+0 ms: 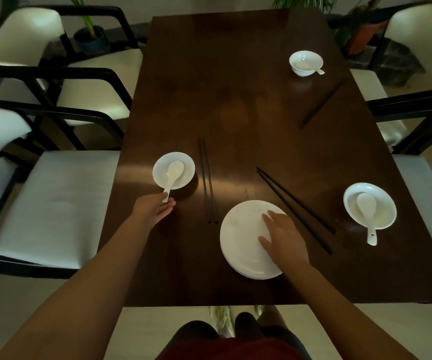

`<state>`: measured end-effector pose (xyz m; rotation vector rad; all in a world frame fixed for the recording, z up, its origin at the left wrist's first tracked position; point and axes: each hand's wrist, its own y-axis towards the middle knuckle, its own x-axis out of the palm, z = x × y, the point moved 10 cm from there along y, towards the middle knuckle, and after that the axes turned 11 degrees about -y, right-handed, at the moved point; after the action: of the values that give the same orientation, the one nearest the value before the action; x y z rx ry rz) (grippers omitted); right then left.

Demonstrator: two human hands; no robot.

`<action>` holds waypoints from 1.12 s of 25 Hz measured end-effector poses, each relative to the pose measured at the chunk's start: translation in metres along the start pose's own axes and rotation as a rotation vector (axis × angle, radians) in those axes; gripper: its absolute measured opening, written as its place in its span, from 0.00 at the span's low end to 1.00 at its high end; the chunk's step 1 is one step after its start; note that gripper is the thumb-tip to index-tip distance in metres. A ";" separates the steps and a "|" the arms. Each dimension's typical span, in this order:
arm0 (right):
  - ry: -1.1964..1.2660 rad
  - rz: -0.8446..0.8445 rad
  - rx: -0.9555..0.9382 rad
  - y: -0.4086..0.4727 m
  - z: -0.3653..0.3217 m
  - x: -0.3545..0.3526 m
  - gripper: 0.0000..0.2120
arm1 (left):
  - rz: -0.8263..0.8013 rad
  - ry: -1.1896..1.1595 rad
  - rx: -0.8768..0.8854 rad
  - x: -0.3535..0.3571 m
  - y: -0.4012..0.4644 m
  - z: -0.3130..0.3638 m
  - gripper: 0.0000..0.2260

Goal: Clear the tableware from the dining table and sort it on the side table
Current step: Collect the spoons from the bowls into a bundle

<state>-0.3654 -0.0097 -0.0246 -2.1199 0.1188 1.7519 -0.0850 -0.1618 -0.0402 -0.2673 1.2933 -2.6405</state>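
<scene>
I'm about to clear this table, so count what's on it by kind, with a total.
Bowls: 3
Spoons: 3
Chopstick pairs: 3
Plate stack: 1
Total: 10

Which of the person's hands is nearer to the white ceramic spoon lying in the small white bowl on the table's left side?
Left. The left hand is at the white ceramic spoon, fingertips meeting its handle end. The right hand rests on the stack of white plates, farther away.
</scene>
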 end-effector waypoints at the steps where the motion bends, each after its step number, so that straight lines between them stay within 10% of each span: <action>1: -0.079 -0.008 -0.054 -0.002 -0.006 0.009 0.28 | 0.010 0.000 -0.001 0.001 0.002 0.001 0.12; 7: -0.195 0.023 -0.151 -0.009 -0.015 0.022 0.27 | -0.029 -0.020 0.052 0.009 -0.009 0.007 0.11; 15: 0.091 0.000 -0.140 -0.011 -0.007 0.010 0.24 | -0.541 0.158 -0.013 0.112 -0.100 -0.084 0.08; 22: 0.666 0.635 0.750 -0.083 0.178 -0.083 0.07 | -0.659 0.363 -0.039 0.188 -0.129 -0.142 0.09; 28: 0.911 0.186 1.034 -0.081 0.242 -0.024 0.13 | -0.666 0.424 -0.041 0.237 -0.149 -0.166 0.07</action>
<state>-0.5706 0.1439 -0.0174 -1.8566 1.1836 0.3948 -0.3680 -0.0049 -0.0039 -0.1666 1.6043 -3.3715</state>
